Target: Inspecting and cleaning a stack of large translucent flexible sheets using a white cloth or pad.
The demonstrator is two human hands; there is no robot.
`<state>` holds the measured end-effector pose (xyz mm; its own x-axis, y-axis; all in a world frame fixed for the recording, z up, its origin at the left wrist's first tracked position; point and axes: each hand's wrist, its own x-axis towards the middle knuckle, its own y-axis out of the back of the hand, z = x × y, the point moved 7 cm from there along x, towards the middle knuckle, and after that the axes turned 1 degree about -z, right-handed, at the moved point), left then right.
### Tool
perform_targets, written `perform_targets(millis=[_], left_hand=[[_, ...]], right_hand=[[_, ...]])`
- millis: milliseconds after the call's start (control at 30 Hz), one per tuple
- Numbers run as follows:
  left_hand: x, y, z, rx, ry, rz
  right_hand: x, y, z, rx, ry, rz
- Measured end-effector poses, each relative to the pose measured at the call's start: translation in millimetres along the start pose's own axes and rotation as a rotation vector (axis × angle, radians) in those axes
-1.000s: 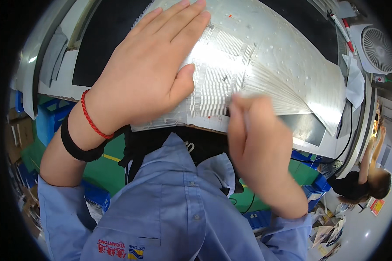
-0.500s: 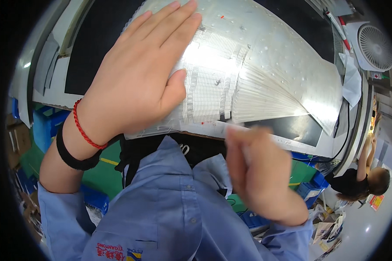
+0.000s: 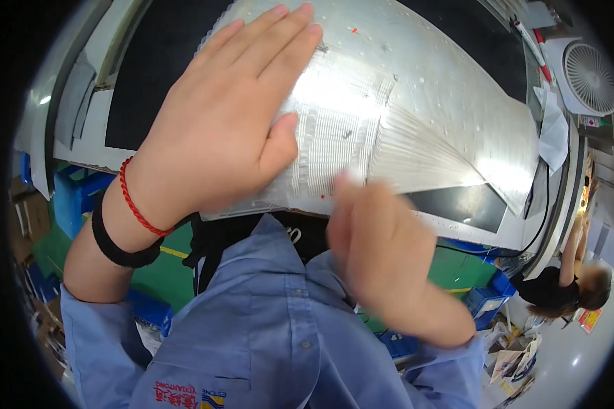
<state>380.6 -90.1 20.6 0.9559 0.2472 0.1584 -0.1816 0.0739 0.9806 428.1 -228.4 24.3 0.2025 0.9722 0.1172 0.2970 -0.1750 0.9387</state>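
My left hand lies flat, fingers stretched out, on a shiny translucent plastic sheet. Beside its thumb a band of fine, ridged white strands runs in parallel rows. Further right these strands open into a fan of thin pale lines. My right hand, smeared by motion, is curled with its fingertips pinched at the near edge of the strands. Something small and whitish shows at those fingertips, too blurred to name. A red braided cord and a black band circle my left wrist.
Under the sheet are a black mat and a white table edge. At the far right stand a white fan, a red-and-white pen and crumpled white paper. Another person is at the right, beyond the table.
My right hand has moved up and slightly left, onto the near edge of the strands. My left hand stays flat on the sheet; the view has shifted slightly.
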Motion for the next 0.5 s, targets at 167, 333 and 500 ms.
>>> perform_targets(millis=[167, 333, 500], left_hand=[[-1.9, -0.1, -0.3, -0.016, -0.002, -0.005], [0.4, 1.1, 1.4, -0.025, -0.008, 0.014], [-6.8, -1.4, -2.2, -0.035, 0.007, 0.016]], right_hand=[[7.4, 18.0, 8.6, 0.09, -0.001, 0.269], [-6.8, -3.3, -8.4, 0.024, -0.049, 0.11], [18.4, 13.6, 13.9, 0.116, -0.096, 0.261]])
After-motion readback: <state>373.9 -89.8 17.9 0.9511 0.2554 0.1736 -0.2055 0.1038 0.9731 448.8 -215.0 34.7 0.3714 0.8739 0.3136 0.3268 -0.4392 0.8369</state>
